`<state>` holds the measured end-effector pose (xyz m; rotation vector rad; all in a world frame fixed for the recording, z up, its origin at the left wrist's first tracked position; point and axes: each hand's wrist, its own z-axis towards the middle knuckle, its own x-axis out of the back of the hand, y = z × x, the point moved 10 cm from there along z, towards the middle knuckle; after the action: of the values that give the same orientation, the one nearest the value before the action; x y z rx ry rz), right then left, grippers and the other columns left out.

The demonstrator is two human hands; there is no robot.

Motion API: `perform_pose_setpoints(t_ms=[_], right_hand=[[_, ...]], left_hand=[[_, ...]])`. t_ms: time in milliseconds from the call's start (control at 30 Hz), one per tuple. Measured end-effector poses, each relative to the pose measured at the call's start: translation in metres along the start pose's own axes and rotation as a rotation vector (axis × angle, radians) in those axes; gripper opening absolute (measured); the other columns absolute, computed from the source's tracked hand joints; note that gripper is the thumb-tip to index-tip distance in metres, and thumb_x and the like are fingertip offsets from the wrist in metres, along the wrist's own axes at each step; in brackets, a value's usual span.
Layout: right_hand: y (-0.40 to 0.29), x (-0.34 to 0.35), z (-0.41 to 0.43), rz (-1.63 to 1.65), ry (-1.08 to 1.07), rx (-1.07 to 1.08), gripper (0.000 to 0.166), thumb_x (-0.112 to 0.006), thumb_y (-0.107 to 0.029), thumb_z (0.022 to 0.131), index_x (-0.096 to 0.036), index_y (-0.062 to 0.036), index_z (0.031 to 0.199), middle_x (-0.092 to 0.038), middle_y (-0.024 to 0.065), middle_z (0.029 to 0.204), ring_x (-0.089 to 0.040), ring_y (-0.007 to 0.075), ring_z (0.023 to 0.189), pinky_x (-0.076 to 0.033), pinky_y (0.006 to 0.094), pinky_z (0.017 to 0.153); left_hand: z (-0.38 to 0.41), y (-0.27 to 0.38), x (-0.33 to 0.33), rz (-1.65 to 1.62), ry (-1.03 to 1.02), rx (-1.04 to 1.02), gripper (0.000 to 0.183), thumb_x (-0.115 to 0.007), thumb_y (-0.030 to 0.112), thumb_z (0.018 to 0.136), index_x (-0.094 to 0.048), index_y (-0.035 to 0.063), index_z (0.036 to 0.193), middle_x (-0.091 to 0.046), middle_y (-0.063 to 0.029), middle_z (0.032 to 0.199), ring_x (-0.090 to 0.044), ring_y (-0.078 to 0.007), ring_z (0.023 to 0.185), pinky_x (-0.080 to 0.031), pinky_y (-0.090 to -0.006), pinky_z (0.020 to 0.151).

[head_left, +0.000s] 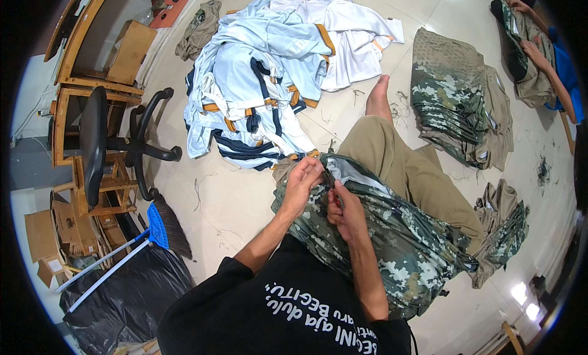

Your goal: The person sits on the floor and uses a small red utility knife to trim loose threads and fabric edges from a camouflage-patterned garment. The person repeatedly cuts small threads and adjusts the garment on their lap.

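Note:
A camouflage-print garment (409, 244) lies across my lap, its pale inner side showing near the top edge. My right hand (347, 210) is closed around a small dark cutting tool (329, 178), perhaps thread snips, whose tip points up and left. At the garment's upper edge, my left hand (304, 180) pinches something too small to make out, with its fingertips close to the tool. Just beyond the hands, a heap of light blue and white shirts (271, 56) with navy and orange-brown trim rests on the tiled floor.
Folded camouflage garments (448, 93) lie at the upper right, a crumpled one (500, 226) at the right. Another person's hands (528, 47) handle clothing at top right. Thread scraps (399, 104) dot the floor. A swivel chair (138, 146), broom (170, 226) and black plastic bag (133, 295) are left.

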<state>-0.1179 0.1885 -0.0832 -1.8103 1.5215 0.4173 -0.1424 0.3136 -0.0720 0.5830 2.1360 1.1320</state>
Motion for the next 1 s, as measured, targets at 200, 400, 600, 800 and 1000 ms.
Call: perform_pose_setpoints(t_ms=[200, 400, 600, 800, 1000], right_hand=[[-0.004, -0.005, 0.003, 0.012, -0.01, 0.037, 0.04, -0.054, -0.042, 0.103, -0.055, -0.0085, 0.081, -0.036, -0.0057, 0.054, -0.026, 0.0058, 0.042, -0.019, 0.0244, 0.042], [-0.004, -0.007, 0.001, 0.056, 0.025, 0.061, 0.04, -0.054, -0.042, 0.103, -0.054, -0.0086, 0.081, -0.035, -0.0059, 0.054, -0.026, 0.0059, 0.042, -0.019, 0.0247, 0.042], [0.005, -0.005, -0.002, 0.109, 0.064, 0.019, 0.04, -0.053, -0.043, 0.104, -0.054, -0.0093, 0.083, -0.034, -0.0065, 0.054, -0.025, 0.0058, 0.041, -0.021, 0.0239, 0.043], [0.01, -0.007, 0.001, 0.131, 0.003, 0.006, 0.041, -0.054, -0.046, 0.102, -0.055, -0.0083, 0.086, -0.034, -0.0066, 0.055, -0.025, 0.006, 0.041, -0.022, 0.0237, 0.044], [0.008, -0.01, 0.002, 0.113, -0.007, -0.001, 0.04, -0.053, -0.044, 0.103, -0.056, -0.0084, 0.085, -0.033, -0.0066, 0.054, -0.025, 0.0058, 0.04, -0.021, 0.0243, 0.043]], left_hand=[[-0.003, 0.003, -0.001, 0.043, -0.007, 0.019, 0.009, -0.059, 0.018, 0.102, -0.058, 0.0089, 0.103, -0.06, 0.003, 0.1, -0.055, -0.0046, 0.093, -0.045, -0.0231, 0.085], [-0.004, 0.004, -0.003, 0.066, 0.002, 0.005, 0.01, -0.059, 0.017, 0.102, -0.057, 0.0078, 0.104, -0.06, 0.0015, 0.101, -0.056, -0.0065, 0.094, -0.046, -0.0248, 0.087], [-0.003, 0.002, -0.001, 0.02, 0.007, 0.007, 0.01, -0.059, 0.017, 0.102, -0.057, 0.0081, 0.105, -0.06, 0.0018, 0.103, -0.056, -0.0063, 0.096, -0.046, -0.0248, 0.086], [-0.003, -0.002, 0.0, 0.002, -0.028, 0.012, 0.009, -0.059, 0.016, 0.102, -0.057, 0.0084, 0.105, -0.059, 0.003, 0.102, -0.056, -0.0052, 0.096, -0.046, -0.0241, 0.086], [-0.004, 0.001, -0.001, -0.052, -0.037, 0.009, 0.008, -0.058, 0.016, 0.102, -0.057, 0.0073, 0.104, -0.058, 0.0027, 0.099, -0.056, -0.0053, 0.095, -0.047, -0.0238, 0.086]])
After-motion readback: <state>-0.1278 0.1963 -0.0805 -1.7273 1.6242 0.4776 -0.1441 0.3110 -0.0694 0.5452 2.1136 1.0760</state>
